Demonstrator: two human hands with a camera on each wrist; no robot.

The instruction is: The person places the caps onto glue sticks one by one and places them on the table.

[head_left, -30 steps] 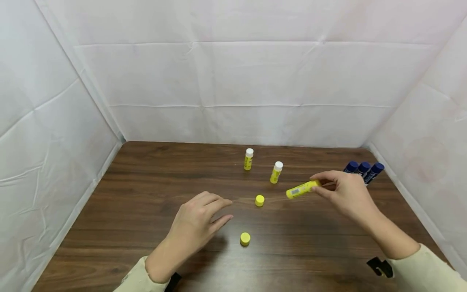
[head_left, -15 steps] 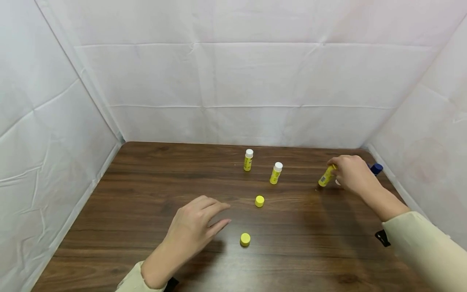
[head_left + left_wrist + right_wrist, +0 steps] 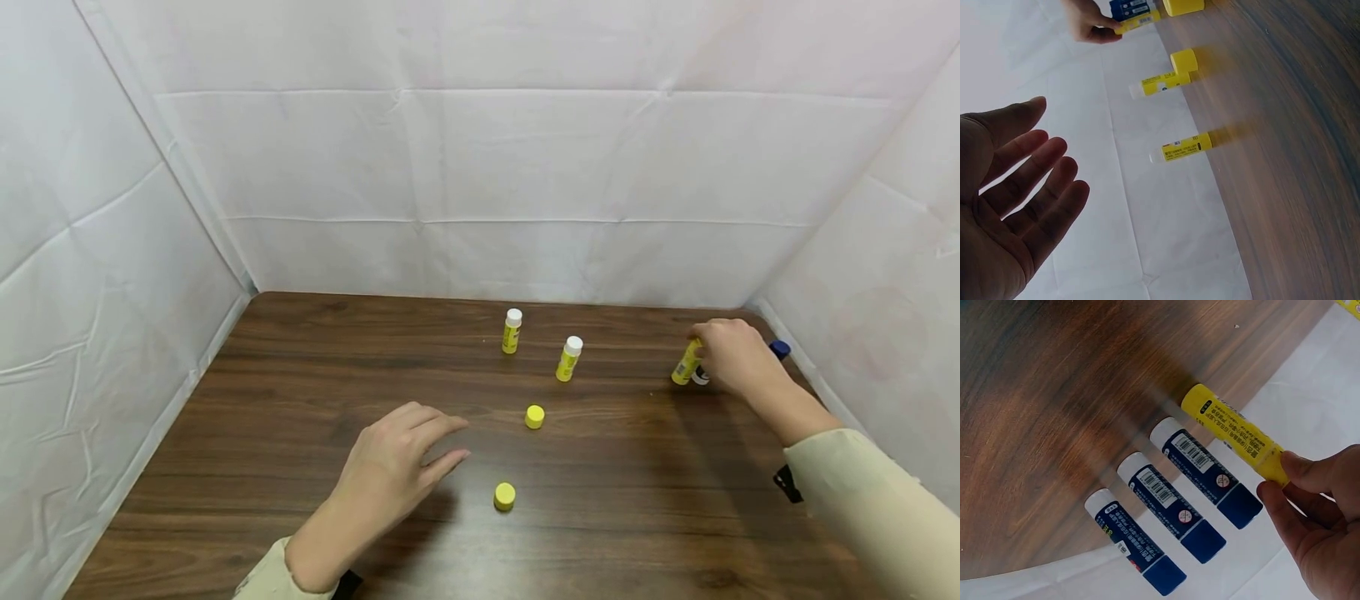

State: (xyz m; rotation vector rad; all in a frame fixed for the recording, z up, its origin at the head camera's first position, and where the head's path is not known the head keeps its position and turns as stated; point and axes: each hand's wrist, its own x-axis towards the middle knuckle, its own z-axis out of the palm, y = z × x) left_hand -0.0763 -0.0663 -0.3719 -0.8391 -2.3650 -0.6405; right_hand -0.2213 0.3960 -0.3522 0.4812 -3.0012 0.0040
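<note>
My right hand (image 3: 738, 358) pinches a yellow glue stick (image 3: 1232, 431) by its capped end, between thumb and fingers. Its base stands on the table beside a row of three blue glue sticks (image 3: 1191, 456), upright with dark blue caps. From the head view my hand hides most of that row. My left hand (image 3: 393, 462) hovers over the table with relaxed fingers and nothing in it. Two yellow glue sticks with white tops, one farther back (image 3: 511, 335) and one nearer (image 3: 567, 363), stand uncapped. Two loose yellow caps, a far cap (image 3: 534, 417) and a near cap (image 3: 505, 497), lie closer to me.
The dark wooden table (image 3: 300, 392) is bordered by white cloth at the back (image 3: 480, 167), the left and the right. At the right, the blue glue sticks stand close to the cloth wall.
My right hand has carried the yellow glue stick rightward, turned it upright and brought it beside the blue row. My left hand has drifted slightly left.
</note>
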